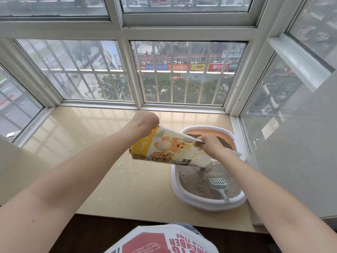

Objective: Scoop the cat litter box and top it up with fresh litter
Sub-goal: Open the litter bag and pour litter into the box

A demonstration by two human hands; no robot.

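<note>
Litter bag, tipped over box at 4 o'clock on counter, left hand gripping base, right hand gripping mouth: risk, sudden gush overshooting rim or burying scoop.

Yellow-and-white litter bag with orange cartoon bears, seemingly; white-rimmed peach litter box, grey litter, mint scoop.

Tilted litter bag over litter box
</note>
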